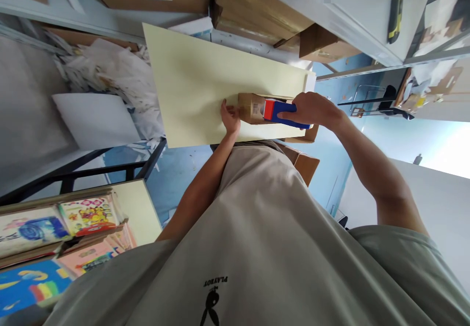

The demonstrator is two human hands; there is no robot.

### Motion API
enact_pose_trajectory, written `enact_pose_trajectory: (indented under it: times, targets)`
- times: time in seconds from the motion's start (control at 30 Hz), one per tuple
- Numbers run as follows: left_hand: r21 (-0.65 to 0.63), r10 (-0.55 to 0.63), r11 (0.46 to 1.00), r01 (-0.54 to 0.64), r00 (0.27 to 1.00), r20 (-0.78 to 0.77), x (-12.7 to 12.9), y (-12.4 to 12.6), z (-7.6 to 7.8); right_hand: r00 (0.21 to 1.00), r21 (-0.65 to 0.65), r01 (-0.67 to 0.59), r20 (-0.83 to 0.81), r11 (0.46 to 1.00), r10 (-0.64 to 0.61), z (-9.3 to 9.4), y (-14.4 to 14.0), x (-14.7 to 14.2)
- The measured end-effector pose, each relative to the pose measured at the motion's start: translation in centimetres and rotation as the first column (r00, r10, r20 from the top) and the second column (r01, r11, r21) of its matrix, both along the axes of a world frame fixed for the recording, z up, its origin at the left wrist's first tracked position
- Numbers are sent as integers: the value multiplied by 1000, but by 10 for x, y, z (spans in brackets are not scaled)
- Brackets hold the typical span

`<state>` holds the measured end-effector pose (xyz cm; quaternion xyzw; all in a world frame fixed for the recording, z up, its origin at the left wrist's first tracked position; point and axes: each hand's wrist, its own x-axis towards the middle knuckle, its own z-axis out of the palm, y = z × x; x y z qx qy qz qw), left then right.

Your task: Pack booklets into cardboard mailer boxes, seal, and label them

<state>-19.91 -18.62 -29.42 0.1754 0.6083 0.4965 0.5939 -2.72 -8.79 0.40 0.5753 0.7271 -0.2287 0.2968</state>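
left hand [230,118] braces the box [250,107] on the desk [191,86] with open fingers while right hand [310,110], fingers clenched, presses a tape gun [281,112] along it.

single head cam, steep downward tilt over the wearer's chest, grey t-shirt [264,247] filling the lower frame, pale tabletop [191,86] near at arm's reach, shelving and floor at edges

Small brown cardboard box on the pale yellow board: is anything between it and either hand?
Nothing visible. The left hand touches the small brown cardboard box at one end; the right hand presses a blue-and-red tape dispenser against the other.
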Motion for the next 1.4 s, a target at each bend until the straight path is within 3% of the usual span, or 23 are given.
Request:
enact_pose_trajectory:
  times: [0.1, 0.23, 0.4, 0.53, 0.73, 0.83, 0.93, 1.07, 1.17, 1.4]
  targets:
    - [-7, 24, 1000, -25, 996, -80, -6, -14, 16, 1000, -8, 21, -22, 1000, -21, 1, -2, 1]
    - [258, -173, 949, 184, 983, -64, -3, -32, 37, 1000, -14, 16, 22, 1000, -16, 5, -6, -5]
    - [342, -352, 843, 415, 907, -232, 7, -37, 27, 995, -52, -23, 100, 998, 29, 18, -11, -32]
    - [344, -397, 782, 520, 840, -369, 6, -29, 27, 968, -82, -59, 237, 995, 77, 36, -15, -59]
    - [464, -368, 663, 588, 795, -482, -6, 5, 61, 959, -68, -134, 243, 989, 147, 46, -25, -76]
    - [463, -387, 643, 610, 781, -491, -11, 18, 69, 965, -45, -162, 202, 986, 168, 46, -28, -79]
    - [449, -395, 653, 610, 780, -485, -12, 22, 63, 966, -58, -169, 190, 984, 177, 46, -29, -84]
    - [415, -374, 690, 594, 783, -497, -6, 20, 42, 964, -72, -175, 192, 982, 185, 47, -27, -90]
    - [380, -360, 685, 621, 743, -565, -4, 17, 30, 967, -55, -167, 185, 984, 174, 43, -24, -83]
    - [323, -410, 648, 689, 674, -614, -14, -2, 31, 966, -49, -63, 249, 997, 73, 14, 0, -17]
